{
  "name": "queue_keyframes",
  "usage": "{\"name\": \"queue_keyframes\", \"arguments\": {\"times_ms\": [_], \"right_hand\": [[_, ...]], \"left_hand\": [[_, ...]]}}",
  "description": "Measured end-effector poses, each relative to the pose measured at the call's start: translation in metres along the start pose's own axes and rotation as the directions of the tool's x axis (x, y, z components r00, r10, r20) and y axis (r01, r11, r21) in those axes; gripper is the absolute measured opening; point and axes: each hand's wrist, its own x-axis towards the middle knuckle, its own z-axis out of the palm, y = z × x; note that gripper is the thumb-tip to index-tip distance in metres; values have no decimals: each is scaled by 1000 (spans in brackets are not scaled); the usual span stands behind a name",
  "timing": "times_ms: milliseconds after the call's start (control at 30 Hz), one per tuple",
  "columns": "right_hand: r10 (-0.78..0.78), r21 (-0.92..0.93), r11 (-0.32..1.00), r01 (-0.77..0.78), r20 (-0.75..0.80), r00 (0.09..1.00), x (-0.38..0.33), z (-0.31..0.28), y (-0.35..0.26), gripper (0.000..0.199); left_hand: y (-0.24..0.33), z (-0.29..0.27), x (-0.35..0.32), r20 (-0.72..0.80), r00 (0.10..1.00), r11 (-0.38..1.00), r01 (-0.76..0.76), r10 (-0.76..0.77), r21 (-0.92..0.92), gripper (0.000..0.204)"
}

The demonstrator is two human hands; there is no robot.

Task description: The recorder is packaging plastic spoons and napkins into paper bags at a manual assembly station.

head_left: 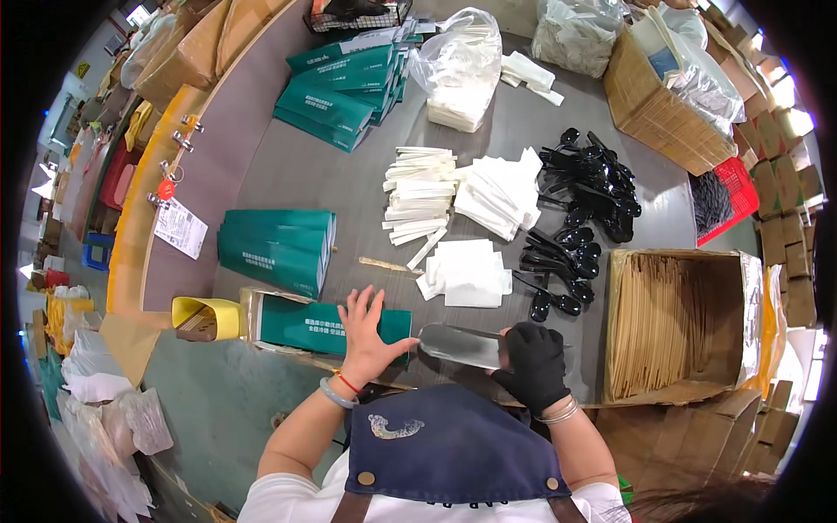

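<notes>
My left hand (364,338) is bare, its fingers spread over a green printed sleeve (292,324) that lies in a low cardboard box at the table's front edge. Its thumb reaches to the rounded end of a greyish, see-through, flat oblong piece (462,346). The black-gloved right hand (534,364) grips that piece by its other end; its exact kind I cannot make out. Just beyond it lie a stack of white napkins (466,275) and a heap of black plastic spoons (558,272).
White paper-wrapped strips (421,196) and more napkins (501,193) lie mid-table. Green sleeves (275,248) are stacked at left and far left. At right stands a carton (750,327) of thin wooden sticks. A yellow container (214,320) hangs at the front left edge.
</notes>
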Motion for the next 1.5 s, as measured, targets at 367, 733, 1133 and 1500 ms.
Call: {"name": "queue_keyframes", "arguments": {"times_ms": [367, 733, 1133, 1500], "right_hand": [[-156, 281, 935, 214, -215, 964, 27, 55, -20, 62], [587, 269, 768, -581, -658, 471, -116, 13, 177, 30], [679, 88, 671, -736, -471, 563, -116, 6, 199, 18], [342, 325, 927, -186, -532, 775, -12, 18, 101, 19]], "left_hand": [[19, 10, 52, -88, 975, 960, -217, 204, -175, 50], [-10, 30, 124, -110, 984, 990, -135, 138, 36, 15], [50, 35, 73, -56, 877, 871, -481, 477, -99, 20], [54, 45, 76, 79, 887, 891, -454, 455, -26, 29]]}}
